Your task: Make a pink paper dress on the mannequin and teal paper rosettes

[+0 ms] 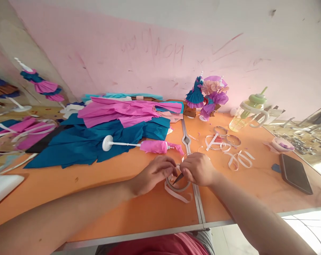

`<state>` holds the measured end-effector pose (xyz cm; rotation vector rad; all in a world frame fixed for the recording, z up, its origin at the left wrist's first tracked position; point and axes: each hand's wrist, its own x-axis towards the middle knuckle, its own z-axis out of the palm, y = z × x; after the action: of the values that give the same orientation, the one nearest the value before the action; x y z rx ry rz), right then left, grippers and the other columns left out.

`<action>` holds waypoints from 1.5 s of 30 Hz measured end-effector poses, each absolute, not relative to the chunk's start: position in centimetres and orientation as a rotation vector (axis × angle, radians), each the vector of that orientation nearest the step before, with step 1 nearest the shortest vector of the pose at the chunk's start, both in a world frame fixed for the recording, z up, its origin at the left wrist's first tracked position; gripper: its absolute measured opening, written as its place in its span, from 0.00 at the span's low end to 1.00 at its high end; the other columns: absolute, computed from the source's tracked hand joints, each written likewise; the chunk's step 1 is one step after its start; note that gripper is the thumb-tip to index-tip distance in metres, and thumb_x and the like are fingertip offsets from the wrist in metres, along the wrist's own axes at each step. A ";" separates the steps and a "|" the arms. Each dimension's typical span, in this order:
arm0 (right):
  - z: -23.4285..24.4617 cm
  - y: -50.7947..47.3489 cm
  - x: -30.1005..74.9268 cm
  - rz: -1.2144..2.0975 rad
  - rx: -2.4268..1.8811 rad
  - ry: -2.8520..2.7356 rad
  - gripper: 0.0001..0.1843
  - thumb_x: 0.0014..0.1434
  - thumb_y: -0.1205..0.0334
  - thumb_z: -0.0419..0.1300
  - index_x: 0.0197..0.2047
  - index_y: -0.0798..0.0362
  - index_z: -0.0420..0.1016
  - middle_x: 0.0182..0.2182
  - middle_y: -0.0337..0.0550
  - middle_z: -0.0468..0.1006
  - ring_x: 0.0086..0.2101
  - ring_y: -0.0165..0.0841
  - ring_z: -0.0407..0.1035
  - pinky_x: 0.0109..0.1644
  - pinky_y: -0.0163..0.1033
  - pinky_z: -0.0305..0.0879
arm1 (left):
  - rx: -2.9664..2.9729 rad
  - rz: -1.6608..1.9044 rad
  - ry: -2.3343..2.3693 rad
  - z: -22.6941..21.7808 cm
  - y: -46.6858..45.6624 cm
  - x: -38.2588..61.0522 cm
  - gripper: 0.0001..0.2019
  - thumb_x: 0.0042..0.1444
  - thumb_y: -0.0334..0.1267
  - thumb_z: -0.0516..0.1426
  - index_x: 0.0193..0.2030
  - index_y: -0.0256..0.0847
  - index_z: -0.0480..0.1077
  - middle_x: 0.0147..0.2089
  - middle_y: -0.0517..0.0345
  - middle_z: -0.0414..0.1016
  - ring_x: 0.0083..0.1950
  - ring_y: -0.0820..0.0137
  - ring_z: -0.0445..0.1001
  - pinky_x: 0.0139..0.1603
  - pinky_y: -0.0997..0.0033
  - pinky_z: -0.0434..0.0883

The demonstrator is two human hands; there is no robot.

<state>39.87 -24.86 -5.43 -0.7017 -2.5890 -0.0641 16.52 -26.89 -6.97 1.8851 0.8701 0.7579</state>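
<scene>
My left hand (155,174) and my right hand (198,169) meet over the orange table (102,198), fingers pinched together on a roll of white tape (176,185) with a loose strip trailing from it. A small dark pointed thing sticks out between the fingers; I cannot make out what it is. Just beyond my hands lies a white stand with a pink crepe-paper wrap (157,146) on its stem.
Pink and teal crepe paper sheets (110,131) cover the left of the table. Finished paper dress figures (207,95) stand at the back wall. Loose tape loops (231,148), a green-capped bottle (247,113), a small bowl (281,144) and a dark phone (294,173) lie to the right.
</scene>
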 end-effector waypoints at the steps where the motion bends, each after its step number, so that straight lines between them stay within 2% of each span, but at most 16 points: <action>1: -5.6 -24.8 39.8 -0.090 -0.702 -2.590 0.20 0.67 0.60 0.45 0.27 0.52 0.70 0.20 0.37 0.70 0.23 0.29 0.54 0.31 0.38 0.46 | 1.880 0.763 0.894 -6.9 -26.8 16.6 0.19 0.65 0.52 0.52 0.35 0.41 0.76 0.49 0.53 0.72 0.56 0.62 0.67 0.60 0.65 0.61; 4: -5.6 -24.7 39.8 -0.127 -0.746 -2.600 0.20 0.67 0.60 0.46 0.26 0.53 0.69 0.21 0.37 0.69 0.23 0.28 0.54 0.31 0.38 0.45 | 1.844 0.805 0.915 -6.8 -26.5 16.5 0.16 0.63 0.49 0.55 0.32 0.40 0.72 0.46 0.54 0.71 0.53 0.64 0.68 0.57 0.68 0.61; 9: -5.5 -24.6 39.9 -0.153 -0.753 -2.601 0.20 0.67 0.61 0.46 0.25 0.53 0.68 0.20 0.36 0.69 0.22 0.28 0.52 0.31 0.38 0.44 | 1.743 0.839 0.835 -7.0 -26.3 16.1 0.15 0.67 0.48 0.50 0.37 0.40 0.69 0.43 0.55 0.69 0.49 0.66 0.67 0.53 0.68 0.63; 12: -5.7 -24.5 39.9 -0.159 -0.730 -2.609 0.19 0.67 0.60 0.46 0.27 0.52 0.69 0.21 0.36 0.70 0.23 0.29 0.53 0.31 0.38 0.44 | 1.686 0.821 0.784 -7.0 -26.5 16.0 0.18 0.68 0.50 0.46 0.39 0.39 0.69 0.41 0.54 0.68 0.46 0.66 0.68 0.52 0.67 0.64; 14: -5.8 -24.6 39.9 -0.166 -0.731 -2.617 0.19 0.67 0.59 0.46 0.28 0.52 0.70 0.21 0.37 0.70 0.23 0.29 0.54 0.32 0.38 0.44 | 1.686 0.796 0.770 -7.0 -26.6 16.0 0.18 0.66 0.52 0.50 0.38 0.39 0.69 0.40 0.54 0.69 0.45 0.65 0.68 0.51 0.67 0.65; 17: -5.8 -24.6 39.8 -0.171 -0.742 -2.626 0.20 0.68 0.59 0.46 0.28 0.52 0.71 0.21 0.37 0.71 0.23 0.29 0.55 0.32 0.38 0.43 | 1.691 0.788 0.818 -6.8 -26.8 16.2 0.14 0.61 0.49 0.58 0.35 0.39 0.68 0.40 0.56 0.69 0.45 0.66 0.69 0.50 0.68 0.64; 25: -5.5 -24.5 40.0 -0.119 -0.866 -2.762 0.23 0.70 0.55 0.43 0.30 0.53 0.72 0.24 0.40 0.74 0.24 0.28 0.61 0.32 0.39 0.45 | 1.594 0.894 0.787 -7.0 -26.4 15.7 0.10 0.61 0.44 0.58 0.34 0.40 0.67 0.38 0.58 0.67 0.42 0.69 0.65 0.46 0.69 0.63; 28: -5.4 -24.7 39.7 0.000 -1.025 -2.822 0.22 0.66 0.43 0.48 0.44 0.52 0.72 0.30 0.43 0.78 0.29 0.33 0.68 0.31 0.38 0.45 | 1.599 0.955 0.812 -7.2 -26.1 15.5 0.10 0.60 0.43 0.59 0.34 0.40 0.67 0.38 0.58 0.66 0.43 0.68 0.65 0.48 0.68 0.63; 30: -5.4 -24.8 39.2 0.037 -1.200 -2.852 0.28 0.60 0.39 0.55 0.53 0.51 0.68 0.33 0.45 0.79 0.33 0.36 0.71 0.29 0.37 0.44 | 1.594 0.985 0.828 -7.2 -26.0 15.5 0.10 0.60 0.44 0.59 0.34 0.40 0.67 0.38 0.58 0.66 0.43 0.67 0.66 0.48 0.68 0.64; 31: -5.4 -24.8 39.0 0.046 -1.295 -2.872 0.27 0.59 0.41 0.57 0.54 0.50 0.67 0.34 0.45 0.79 0.34 0.37 0.72 0.29 0.37 0.44 | 1.591 0.992 0.835 -7.2 -26.0 15.5 0.10 0.60 0.44 0.59 0.34 0.40 0.67 0.37 0.58 0.66 0.43 0.67 0.66 0.48 0.68 0.64; 33: -5.5 -24.6 38.8 0.074 -1.461 -2.904 0.16 0.61 0.50 0.56 0.49 0.48 0.69 0.34 0.43 0.80 0.33 0.37 0.73 0.28 0.37 0.45 | 1.594 0.997 0.850 -7.2 -26.1 15.5 0.10 0.60 0.44 0.59 0.35 0.40 0.67 0.37 0.58 0.66 0.43 0.68 0.66 0.49 0.68 0.64; 35: -5.4 -24.2 39.0 0.100 -1.562 -2.903 0.10 0.62 0.56 0.55 0.46 0.48 0.70 0.33 0.42 0.80 0.32 0.37 0.74 0.28 0.37 0.47 | 1.600 1.001 0.862 -7.3 -26.1 15.4 0.09 0.59 0.43 0.59 0.35 0.40 0.68 0.37 0.58 0.66 0.44 0.68 0.67 0.50 0.68 0.64; 40: -4.4 -21.8 42.6 0.046 -1.800 -2.686 0.16 0.67 0.55 0.45 0.52 0.50 0.67 0.36 0.46 0.80 0.33 0.38 0.74 0.31 0.37 0.54 | 1.553 0.988 0.867 -7.6 -26.1 15.1 0.10 0.59 0.44 0.60 0.34 0.40 0.68 0.38 0.58 0.65 0.43 0.68 0.69 0.47 0.70 0.67; 42: -4.1 -20.5 44.7 0.039 -2.050 -2.464 0.18 0.66 0.51 0.47 0.52 0.49 0.67 0.38 0.46 0.80 0.34 0.39 0.74 0.33 0.37 0.58 | 1.530 0.971 0.868 -7.7 -26.1 15.1 0.11 0.59 0.45 0.60 0.34 0.40 0.67 0.38 0.59 0.65 0.44 0.68 0.70 0.47 0.71 0.68; 45: -4.2 -18.8 47.6 -0.023 -2.256 -2.257 0.20 0.65 0.52 0.46 0.54 0.52 0.68 0.41 0.53 0.79 0.39 0.46 0.74 0.38 0.43 0.61 | 1.527 0.952 0.879 -7.8 -26.2 15.3 0.11 0.59 0.45 0.60 0.35 0.40 0.67 0.38 0.59 0.64 0.43 0.68 0.71 0.48 0.69 0.69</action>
<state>47.63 -18.78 -4.17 -2.2556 -2.2571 -0.0231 15.31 -26.19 -7.80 1.5269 0.8789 0.9525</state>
